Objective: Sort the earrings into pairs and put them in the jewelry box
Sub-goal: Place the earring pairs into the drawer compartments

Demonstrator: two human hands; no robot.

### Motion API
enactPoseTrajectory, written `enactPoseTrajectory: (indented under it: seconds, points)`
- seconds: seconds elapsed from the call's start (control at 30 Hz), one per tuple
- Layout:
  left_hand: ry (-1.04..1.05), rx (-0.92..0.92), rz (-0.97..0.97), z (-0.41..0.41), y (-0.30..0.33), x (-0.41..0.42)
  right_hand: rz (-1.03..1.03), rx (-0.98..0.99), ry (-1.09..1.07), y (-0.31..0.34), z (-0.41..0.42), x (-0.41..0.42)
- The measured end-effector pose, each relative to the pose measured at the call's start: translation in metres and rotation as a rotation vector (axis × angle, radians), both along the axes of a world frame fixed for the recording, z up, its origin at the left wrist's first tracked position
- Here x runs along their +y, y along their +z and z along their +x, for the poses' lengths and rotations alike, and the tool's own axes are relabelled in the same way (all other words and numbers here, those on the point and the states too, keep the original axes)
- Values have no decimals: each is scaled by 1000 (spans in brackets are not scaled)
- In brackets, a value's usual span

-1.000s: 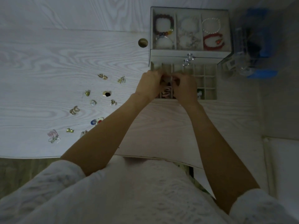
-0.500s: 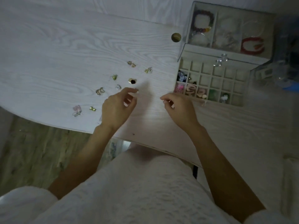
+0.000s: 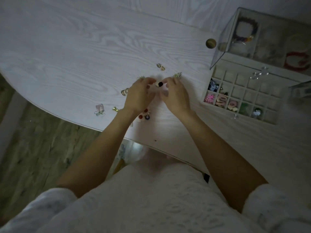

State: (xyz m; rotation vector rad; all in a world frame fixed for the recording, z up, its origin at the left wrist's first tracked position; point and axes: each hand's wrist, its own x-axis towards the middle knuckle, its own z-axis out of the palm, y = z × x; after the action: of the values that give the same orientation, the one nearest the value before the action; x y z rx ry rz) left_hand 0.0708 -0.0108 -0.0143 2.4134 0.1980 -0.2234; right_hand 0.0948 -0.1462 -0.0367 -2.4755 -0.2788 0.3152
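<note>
step: pair pick-up. left hand (image 3: 139,96) and right hand (image 3: 175,95), fingers curled, flank black-and-gold earring (image 3: 159,84) on bench (image 3: 75,56); grip unclear. jewelry box (image 3: 242,91) at 3 o'clock. next: pinch, carry there.

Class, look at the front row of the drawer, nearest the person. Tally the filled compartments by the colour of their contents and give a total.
Pink earrings: 3 compartments
Green earrings: 1 compartment
Blue-and-white earrings: 1 compartment
Total: 5 filled compartments in the front row of the jewelry box
</note>
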Motion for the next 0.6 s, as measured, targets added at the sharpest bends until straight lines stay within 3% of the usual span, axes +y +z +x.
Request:
enactPoseTrajectory:
  seconds: [0.2,0.6]
  points:
    - [-168,-1,217,37,-10,-6,-92,-15,-75,0,17,12]
    - [-277,164,231,56,-5,-1,-24,-24,-149,2,6,-10]
